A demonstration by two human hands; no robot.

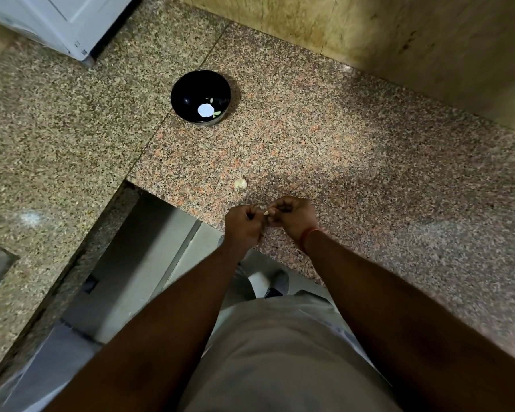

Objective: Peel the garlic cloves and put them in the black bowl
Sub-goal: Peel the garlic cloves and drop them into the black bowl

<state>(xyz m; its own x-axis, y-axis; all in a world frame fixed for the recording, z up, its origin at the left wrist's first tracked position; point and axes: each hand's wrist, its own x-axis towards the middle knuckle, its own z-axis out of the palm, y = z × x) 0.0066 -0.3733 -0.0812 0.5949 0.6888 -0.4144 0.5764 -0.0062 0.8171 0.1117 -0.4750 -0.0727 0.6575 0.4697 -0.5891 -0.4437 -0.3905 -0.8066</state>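
- Nearest the lens, a pale grey garment (283, 352) was seen at the bottom of the view, with two bare forearms reaching forward from it over the counter edge.
- Both hands were held together just above the near edge of the speckled granite counter (354, 162).
- Left hand (243, 226): fingers were curled inward, thumb pressed toward the fingertips; something small appeared to be pinched there, probably skin or part of the clove, though it was too small to be made out.
- Right hand (293, 217): fingers were curled round a garlic clove (267, 212), of which only a pale pointed tip was visible between the two hands. A red thread band (308, 236) was noted on that wrist.
- The two hands were touching or very nearly so at the fingertips.
- A second piece of garlic (240, 184), whitish and rounded, was seen lying on the counter just beyond the hands, apart from them.
- The black bowl (200, 96) was seen standing upright farther back on the counter, well apart from the hands. A bright white reflection and a few small pale green pieces were recorded on its inner surface.
- A white appliance (63, 22) was noted at the far left corner, and a yellowish tiled wall (399, 34) behind the counter.
- Below the counter edge, a grey floor (149, 263) was visible.
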